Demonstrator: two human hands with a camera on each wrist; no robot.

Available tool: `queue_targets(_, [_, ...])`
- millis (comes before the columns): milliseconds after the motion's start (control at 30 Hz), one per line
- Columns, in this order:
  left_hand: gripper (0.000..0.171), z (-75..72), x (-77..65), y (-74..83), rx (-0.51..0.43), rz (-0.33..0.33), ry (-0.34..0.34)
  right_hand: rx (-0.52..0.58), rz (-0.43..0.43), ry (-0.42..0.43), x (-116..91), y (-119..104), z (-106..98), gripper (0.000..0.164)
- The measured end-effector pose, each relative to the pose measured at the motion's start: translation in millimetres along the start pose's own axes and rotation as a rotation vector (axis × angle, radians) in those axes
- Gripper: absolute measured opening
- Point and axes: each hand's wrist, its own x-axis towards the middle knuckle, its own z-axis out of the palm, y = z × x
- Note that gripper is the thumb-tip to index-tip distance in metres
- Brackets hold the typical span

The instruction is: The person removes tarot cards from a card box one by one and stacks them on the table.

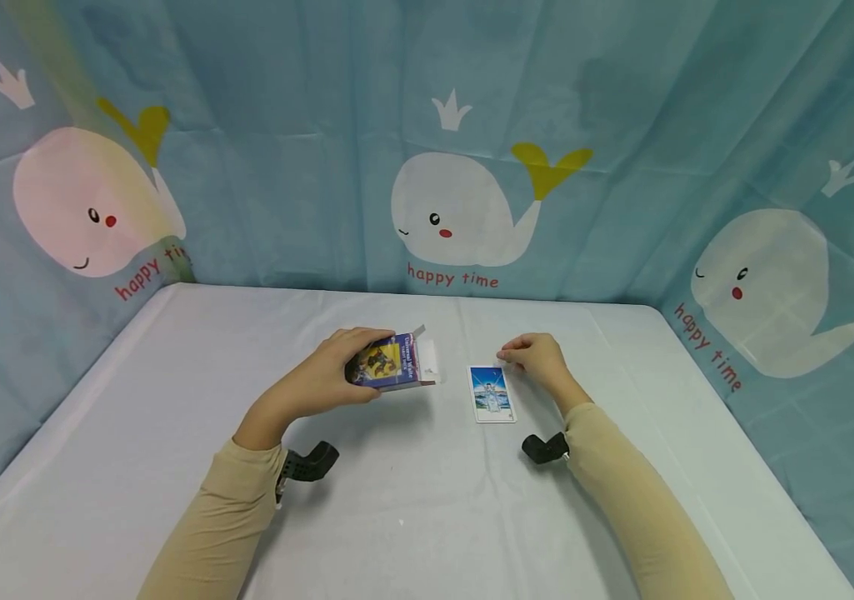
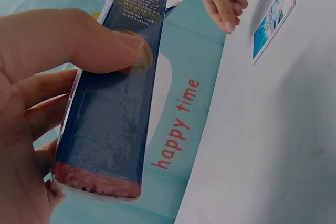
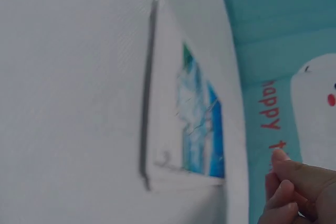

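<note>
My left hand (image 1: 322, 367) grips a blue tarot card box (image 1: 385, 361) above the table, thumb along its narrow side and fingers round the far side. The flaps at the box's right end stand open. In the left wrist view, the box's dark blue side (image 2: 113, 108) with red ends fills the middle. A tarot card (image 1: 492, 394) with a blue picture lies face up on the white cloth, right of the box. Just beyond its upper right corner is my right hand (image 1: 542, 361), fingers curled and thumb against the index finger; nothing shows between them.
A white cloth (image 1: 412, 517) covers the table. Behind and at both sides hangs a blue curtain (image 1: 284, 208) printed with whales. Black wrist cameras (image 1: 312, 461) sit on both forearms and cast shadows on the cloth.
</note>
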Motion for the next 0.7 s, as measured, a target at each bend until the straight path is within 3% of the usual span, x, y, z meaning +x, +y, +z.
queue_targets(367, [0.077, 0.5, -0.1, -0.4, 0.003, 0.008, 0.007, 0.173, -0.035, -0.015, -17, -19, 4, 0.024])
queue_targets(700, [0.078, -0.2, -0.7, -0.7, 0.006, 0.005, 0.009, 0.238, -0.070, -0.047, -38, -34, 13, 0.023])
